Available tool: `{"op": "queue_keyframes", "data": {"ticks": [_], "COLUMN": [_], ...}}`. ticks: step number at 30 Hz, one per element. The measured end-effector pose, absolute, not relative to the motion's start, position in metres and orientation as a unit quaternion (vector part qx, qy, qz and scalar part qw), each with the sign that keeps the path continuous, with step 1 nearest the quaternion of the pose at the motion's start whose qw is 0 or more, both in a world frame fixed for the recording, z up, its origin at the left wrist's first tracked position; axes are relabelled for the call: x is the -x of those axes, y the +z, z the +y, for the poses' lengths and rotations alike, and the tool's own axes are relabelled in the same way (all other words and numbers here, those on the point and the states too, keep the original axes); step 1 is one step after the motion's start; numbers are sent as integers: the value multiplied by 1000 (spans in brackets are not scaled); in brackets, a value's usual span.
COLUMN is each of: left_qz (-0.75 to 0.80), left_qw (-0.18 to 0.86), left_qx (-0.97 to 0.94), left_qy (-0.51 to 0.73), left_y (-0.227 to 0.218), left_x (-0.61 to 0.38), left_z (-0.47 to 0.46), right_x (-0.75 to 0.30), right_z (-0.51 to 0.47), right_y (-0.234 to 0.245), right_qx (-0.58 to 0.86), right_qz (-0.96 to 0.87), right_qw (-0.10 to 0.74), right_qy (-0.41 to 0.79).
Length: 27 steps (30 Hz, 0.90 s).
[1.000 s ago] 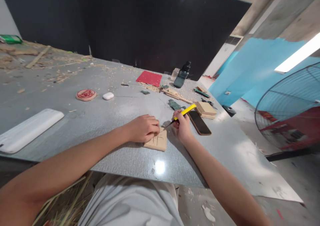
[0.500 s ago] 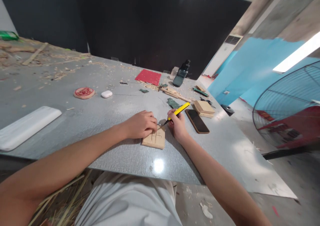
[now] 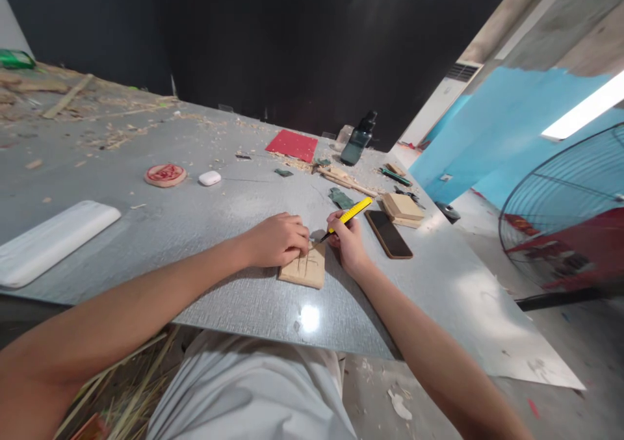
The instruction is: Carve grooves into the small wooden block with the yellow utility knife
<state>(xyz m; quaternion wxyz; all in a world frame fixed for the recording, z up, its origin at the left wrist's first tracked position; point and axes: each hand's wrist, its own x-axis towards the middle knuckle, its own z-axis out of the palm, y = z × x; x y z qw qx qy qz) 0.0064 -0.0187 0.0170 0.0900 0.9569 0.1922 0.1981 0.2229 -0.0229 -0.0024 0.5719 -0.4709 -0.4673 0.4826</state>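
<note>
A small pale wooden block (image 3: 305, 270) with carved lines lies flat on the grey table (image 3: 205, 225). My left hand (image 3: 275, 240) presses down on its upper left part with curled fingers. My right hand (image 3: 347, 242) grips a yellow-handled carving knife (image 3: 347, 216) like a pen. The dark tip of the knife rests at the block's top edge, right beside my left fingertips.
A dark phone (image 3: 389, 233) and a stack of wooden blocks (image 3: 402, 208) lie just right of my hand. Farther back are a red sheet (image 3: 292, 145), a dark bottle (image 3: 357, 139), a round red-carved disc (image 3: 165, 175), a white earbud case (image 3: 210, 178), a long white pad (image 3: 51, 240) and wood shavings.
Both hands stay on the block and the knife; the knife tip keeps working at the block's top edge. The view has shifted slightly.
</note>
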Motion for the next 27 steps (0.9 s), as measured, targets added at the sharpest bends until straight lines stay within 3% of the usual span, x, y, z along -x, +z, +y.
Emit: {"op": "queue_keyframes", "data": {"ticks": [27], "left_qz": [197], "left_qw": [86], "left_qx": [-956], "left_qy": [197], "left_y": [17], "left_x": [-7], "left_z": [-19], "right_x": [-225], "right_z": [-20], "right_y": [-3], "right_qx": [499], "right_qz": [-465], "right_qw": [566], "right_qy": [463]}}
